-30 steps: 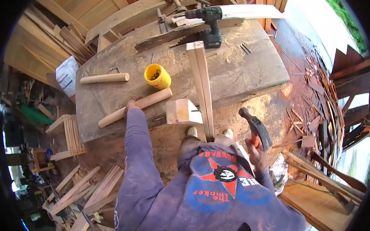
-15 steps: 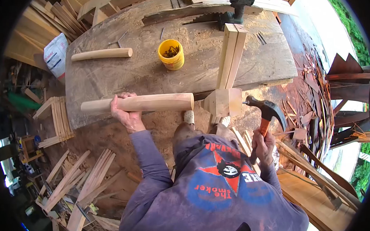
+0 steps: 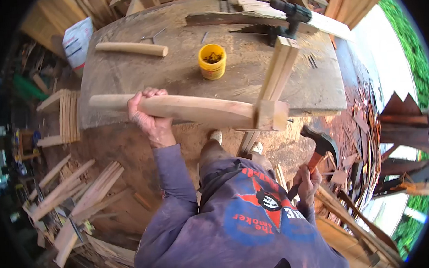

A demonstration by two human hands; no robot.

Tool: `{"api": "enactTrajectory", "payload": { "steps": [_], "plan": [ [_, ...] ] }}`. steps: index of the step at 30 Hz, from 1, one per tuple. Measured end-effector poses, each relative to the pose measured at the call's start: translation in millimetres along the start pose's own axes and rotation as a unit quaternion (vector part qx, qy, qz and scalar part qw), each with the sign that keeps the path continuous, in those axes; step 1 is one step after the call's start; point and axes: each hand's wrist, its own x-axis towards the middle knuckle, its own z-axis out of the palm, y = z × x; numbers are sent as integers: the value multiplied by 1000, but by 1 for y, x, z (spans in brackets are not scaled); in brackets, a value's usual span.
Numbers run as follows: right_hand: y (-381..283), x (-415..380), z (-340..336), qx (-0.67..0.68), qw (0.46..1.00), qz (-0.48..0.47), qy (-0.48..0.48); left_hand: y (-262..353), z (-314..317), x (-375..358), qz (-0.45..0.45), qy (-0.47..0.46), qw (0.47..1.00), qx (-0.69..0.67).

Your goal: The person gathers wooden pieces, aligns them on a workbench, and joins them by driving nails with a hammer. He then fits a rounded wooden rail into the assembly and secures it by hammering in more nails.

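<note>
My left hand [image 3: 151, 115] is wrapped round a long rounded wooden leg [image 3: 208, 109]. The leg's right end meets a wooden block [image 3: 272, 115] at the bottom of an upright wooden post [image 3: 279, 66]. A nail [image 3: 289, 120] sticks out of the block's right face. My right hand [image 3: 308, 180] grips a claw hammer [image 3: 322, 146] by its orange and black handle. The hammer's head is to the right of the nail and apart from it.
On the worktable [image 3: 174, 78] are a yellow bucket of nails [image 3: 212, 62], another rounded wooden piece [image 3: 132, 48], a cordless drill [image 3: 293, 15] and loose nails. Wooden strips [image 3: 97, 189] lie at lower left. A white bag [image 3: 78, 43] stands at upper left.
The leg, held in my left hand, has shifted right and its end now meets the block. The hammer in my right hand has moved down and away from the nail. The view has shifted.
</note>
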Motion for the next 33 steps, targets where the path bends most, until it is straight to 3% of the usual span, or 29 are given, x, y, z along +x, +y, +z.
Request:
{"api": "enactTrajectory", "payload": {
  "steps": [6, 15, 18, 26, 33],
  "plan": [
    [-15, 1, 6, 11, 1000, 10, -6, -5, 17, -5, 20, 40, 999, -25],
    [-20, 5, 17, -49, 998, -6, -44, -13, 6, 1, -18, 14, 999, -29],
    [-10, 8, 14, -31, 997, -42, -62, -13, 5, 3, -30, 11, 999, -38],
    [-12, 11, 12, -12, 998, -21, -56, -10, 10, -3, -40, -11, 998, -57],
    [-23, 13, 12, 60, 993, 27, -96, -5, 33, -22, 31, -52, 998, 6]
  ]
}}
